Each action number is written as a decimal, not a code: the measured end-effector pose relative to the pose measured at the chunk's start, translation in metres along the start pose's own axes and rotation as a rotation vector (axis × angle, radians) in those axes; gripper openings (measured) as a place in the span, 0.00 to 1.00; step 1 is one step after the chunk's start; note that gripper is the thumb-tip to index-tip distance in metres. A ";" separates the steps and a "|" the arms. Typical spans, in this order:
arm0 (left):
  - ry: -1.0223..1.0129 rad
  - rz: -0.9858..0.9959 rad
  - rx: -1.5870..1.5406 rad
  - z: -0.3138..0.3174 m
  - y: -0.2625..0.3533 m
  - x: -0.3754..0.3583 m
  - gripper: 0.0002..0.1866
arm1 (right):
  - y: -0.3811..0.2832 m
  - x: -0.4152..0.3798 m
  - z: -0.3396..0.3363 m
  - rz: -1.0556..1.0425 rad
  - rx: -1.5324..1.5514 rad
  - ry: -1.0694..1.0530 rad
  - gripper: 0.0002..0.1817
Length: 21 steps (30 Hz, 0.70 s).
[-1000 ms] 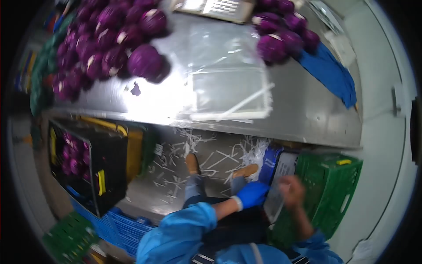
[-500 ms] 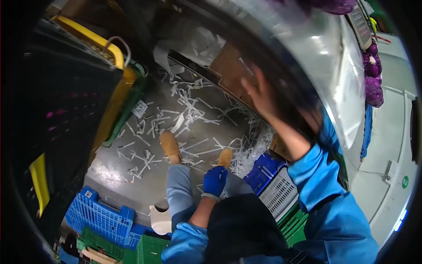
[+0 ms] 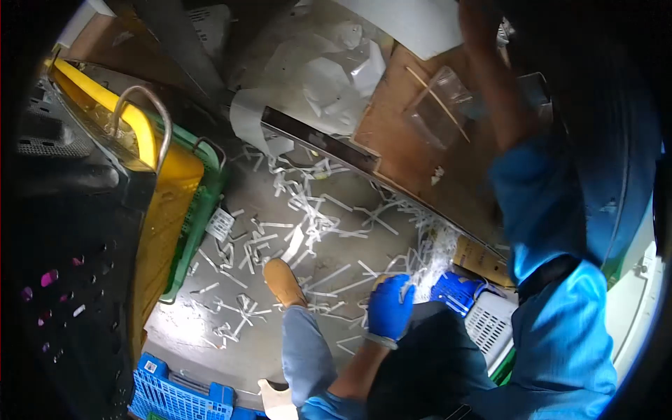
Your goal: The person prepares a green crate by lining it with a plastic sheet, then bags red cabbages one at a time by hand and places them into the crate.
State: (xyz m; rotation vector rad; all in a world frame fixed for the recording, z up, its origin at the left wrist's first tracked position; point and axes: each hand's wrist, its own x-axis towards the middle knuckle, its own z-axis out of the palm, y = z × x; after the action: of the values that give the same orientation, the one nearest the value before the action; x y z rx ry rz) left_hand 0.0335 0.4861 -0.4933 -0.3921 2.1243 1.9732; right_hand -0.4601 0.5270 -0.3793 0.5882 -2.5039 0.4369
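Note:
My right hand (image 3: 481, 31), bare, reaches to the top edge over a low wooden board (image 3: 399, 140), beside a white sheet (image 3: 413, 21). Its fingers are dark and partly cut off, so its grip does not show. Below it on the board lie a clear plastic bag or box (image 3: 437, 115) and a thin wooden stick (image 3: 441, 105). My left hand (image 3: 390, 308), in a blue glove, hangs in front of my leg with its fingers curled together and nothing visible in them. Just to its right is a blue basket (image 3: 456, 292).
White paper-like strips (image 3: 308, 210) litter the floor. At the left stand a large black perforated crate (image 3: 77, 238), a yellow crate (image 3: 171, 245) and a green crate (image 3: 199, 210). A blue pallet-like crate (image 3: 178, 395) lies lower left; a light grey basket (image 3: 493, 322) is at my right.
My view has tipped down under the tabletop, showing more of the wooden board. My right arm reaches farther in, over the board. My left hand has shifted rightward in view, still low.

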 end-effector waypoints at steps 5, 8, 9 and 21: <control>-0.151 0.133 0.097 -0.031 0.056 0.016 0.14 | 0.038 0.046 0.021 -0.003 -0.071 0.037 0.20; -0.190 0.130 0.092 -0.046 0.063 0.024 0.16 | 0.056 0.071 0.028 -0.009 -0.103 0.059 0.18; -0.170 0.142 0.063 -0.048 0.063 0.027 0.16 | 0.064 0.077 0.031 -0.007 -0.118 0.062 0.18; -0.294 0.374 0.390 -0.083 0.067 0.043 0.17 | 0.113 0.136 0.063 -0.050 -0.140 0.020 0.15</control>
State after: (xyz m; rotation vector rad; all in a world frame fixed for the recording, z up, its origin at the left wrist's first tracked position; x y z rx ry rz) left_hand -0.0276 0.4056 -0.4386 0.3641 2.4274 1.5862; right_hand -0.6456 0.5539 -0.3750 0.5864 -2.4708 0.2453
